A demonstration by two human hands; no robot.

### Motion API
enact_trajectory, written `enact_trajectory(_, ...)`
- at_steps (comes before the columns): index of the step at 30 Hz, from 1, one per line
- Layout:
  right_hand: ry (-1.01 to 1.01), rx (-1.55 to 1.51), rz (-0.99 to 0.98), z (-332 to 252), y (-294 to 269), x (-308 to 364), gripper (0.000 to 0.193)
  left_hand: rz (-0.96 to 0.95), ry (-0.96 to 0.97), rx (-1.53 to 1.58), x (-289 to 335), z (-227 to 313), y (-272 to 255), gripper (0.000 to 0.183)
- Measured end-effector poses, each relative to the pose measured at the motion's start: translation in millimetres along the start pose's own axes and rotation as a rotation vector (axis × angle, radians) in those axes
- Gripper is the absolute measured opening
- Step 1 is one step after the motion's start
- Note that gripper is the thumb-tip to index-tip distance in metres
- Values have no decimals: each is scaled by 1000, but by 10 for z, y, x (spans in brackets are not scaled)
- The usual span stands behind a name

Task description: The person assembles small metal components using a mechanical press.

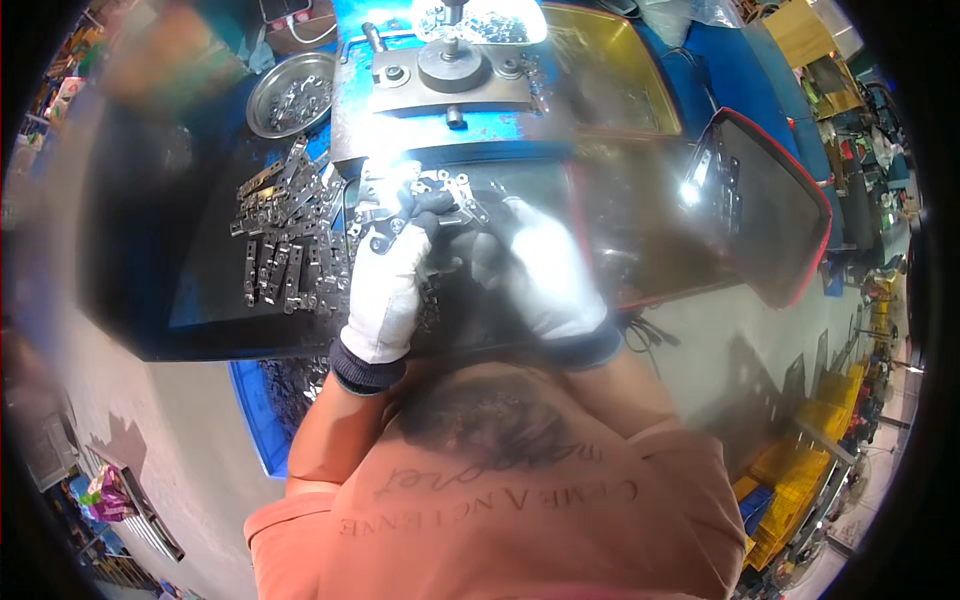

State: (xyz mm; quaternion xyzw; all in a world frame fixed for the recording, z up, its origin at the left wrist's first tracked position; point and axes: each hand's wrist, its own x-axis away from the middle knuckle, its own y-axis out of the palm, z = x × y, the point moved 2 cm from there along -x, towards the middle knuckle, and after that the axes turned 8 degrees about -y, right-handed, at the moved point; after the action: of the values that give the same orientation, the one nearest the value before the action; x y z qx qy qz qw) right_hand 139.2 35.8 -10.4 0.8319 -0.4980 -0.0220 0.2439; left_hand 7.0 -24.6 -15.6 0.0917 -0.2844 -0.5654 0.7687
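Both my hands wear white gloves with dark fingertips. My left hand (388, 285) is closed at the near edge of a pile of small shiny metal parts, its fingertips curled on a metal piece (468, 208) that sticks out to the right. Close by on the right, my right hand (548, 268) is smeared by motion, its dark fingertips pointing toward the left hand. Whether it grips anything is not clear. Left of my left hand lie many dark metal strips with holes (290, 265), some in a rough row and others heaped.
A blue machine with a steel block (450, 85) stands just beyond my hands. A round metal bowl (291, 95) of small parts sits at its left. On the right are a yellow tray (610, 70) and a red-rimmed dark tray (775, 205). A blue crate (258, 420) stands below the table's edge.
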Motion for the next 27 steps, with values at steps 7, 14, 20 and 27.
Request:
enact_trajectory(7,-721,1034,25,-327,-423,-1,17,-66,27,-81,94,112,-229,38)
enact_trajectory(14,-1033,1477,-149,-116,-299,10,17,70,74,-53,90,63,-235,35)
enact_trajectory(20,-1014,1551,-157,-30,-272,-124,19,80,63,-90,78,65,-279,34)
enact_trajectory(27,-872,1434,-180,-59,-247,-178,24,75,53,-115,86,24,-211,30)
